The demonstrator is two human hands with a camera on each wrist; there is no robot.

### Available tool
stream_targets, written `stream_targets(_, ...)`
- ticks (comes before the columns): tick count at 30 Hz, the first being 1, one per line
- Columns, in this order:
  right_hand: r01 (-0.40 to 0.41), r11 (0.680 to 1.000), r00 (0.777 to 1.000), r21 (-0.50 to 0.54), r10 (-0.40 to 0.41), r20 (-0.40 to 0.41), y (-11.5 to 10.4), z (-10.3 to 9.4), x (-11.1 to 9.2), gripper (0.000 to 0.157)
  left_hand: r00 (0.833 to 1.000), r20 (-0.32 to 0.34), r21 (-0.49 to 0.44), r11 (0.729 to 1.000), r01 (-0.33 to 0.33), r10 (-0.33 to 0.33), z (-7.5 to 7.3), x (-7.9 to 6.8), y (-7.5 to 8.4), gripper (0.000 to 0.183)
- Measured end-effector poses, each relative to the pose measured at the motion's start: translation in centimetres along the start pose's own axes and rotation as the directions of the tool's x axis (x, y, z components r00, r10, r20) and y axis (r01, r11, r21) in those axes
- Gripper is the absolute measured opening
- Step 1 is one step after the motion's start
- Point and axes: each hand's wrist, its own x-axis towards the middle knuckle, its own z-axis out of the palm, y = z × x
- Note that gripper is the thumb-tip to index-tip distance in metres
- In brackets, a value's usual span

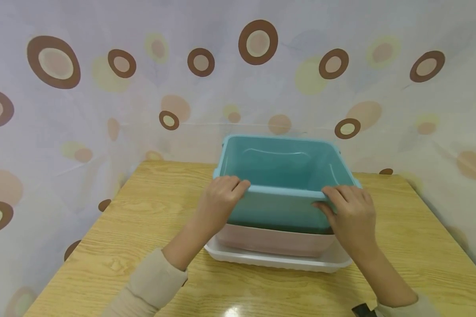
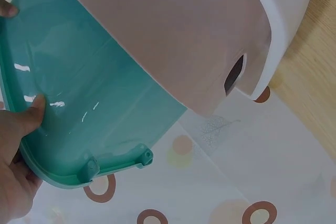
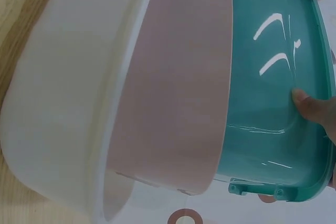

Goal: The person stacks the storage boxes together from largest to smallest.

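A teal plastic bin (image 1: pixel 277 207) sits partly inside a pink bin (image 1: pixel 275 241), and the pink one stands in a white bin (image 1: pixel 277 263). My left hand (image 1: pixel 223 198) grips the teal bin's near rim toward its left corner. Toward the right corner, my right hand (image 1: pixel 351 213) holds the same rim. Both wrist views show a thumb against the teal wall (image 2: pixel 105 87) below the rim, with fingers curled over the edge. The teal wall stands well above the pink rim (image 3: pixel 228 103). Inside, the part of the teal bin that shows holds nothing.
The bins stand on a wood-grain table (image 1: pixel 162 211). Behind and at both sides hangs a pale cloth (image 1: pixel 222 97) with brown rings and soft-coloured dots. Something black (image 1: pixel 363 310) shows by the right sleeve at the bottom edge.
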Motion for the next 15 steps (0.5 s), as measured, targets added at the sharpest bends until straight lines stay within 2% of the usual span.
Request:
stream_targets(9, 0.029, 1.000, 0.999, -0.009, -0.029, -0.016, -0.1, 0.4, -0.7, 0.047, 1.000, 0.013, 0.043, 0.999, -0.006, 0.006, 0.2, -0.7, 0.2, 0.016)
stream_targets(15, 0.055, 0.998, 0.998, -0.019, -0.056, -0.039, 0.0, 0.7, -1.1, 0.046, 1.000, 0.020, 0.039, 0.999, 0.000, -0.001, 0.3, -1.1, 0.4, 0.018)
